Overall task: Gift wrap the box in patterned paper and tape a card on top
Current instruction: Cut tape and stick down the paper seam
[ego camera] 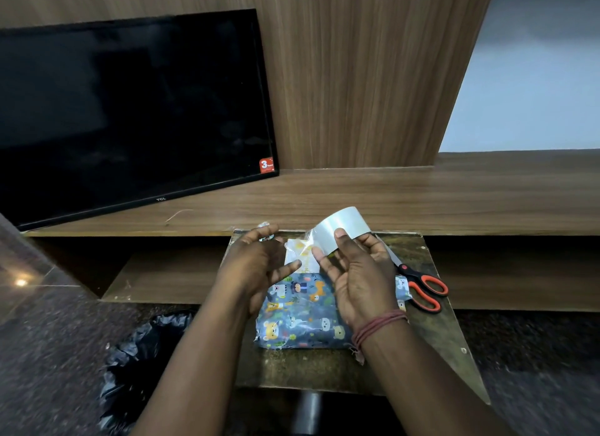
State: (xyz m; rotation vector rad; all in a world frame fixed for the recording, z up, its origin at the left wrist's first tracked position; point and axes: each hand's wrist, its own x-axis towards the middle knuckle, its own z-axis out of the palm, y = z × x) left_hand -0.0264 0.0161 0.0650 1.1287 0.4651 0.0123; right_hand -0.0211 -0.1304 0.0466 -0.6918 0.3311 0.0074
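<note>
The box wrapped in blue animal-print paper (302, 318) lies on a small dark table (431, 331). A pale card (300, 255) with yellow marks lies at the box's far end, partly hidden by my hands. My right hand (357, 273) grips a roll of clear tape (344, 229) above the card, thumb on the roll's face. A clear strip runs from the roll towards my left hand (259, 263), whose fingers are loosely curled at the strip's free end. Whether they pinch it is unclear.
Orange-handled scissors (422, 286) lie on the table right of the box. A black TV (130, 111) leans on the wooden shelf (422, 198) behind. A black plastic bag (139, 361) sits on the floor at left. A crumpled clear scrap (267, 229) lies beyond my left hand.
</note>
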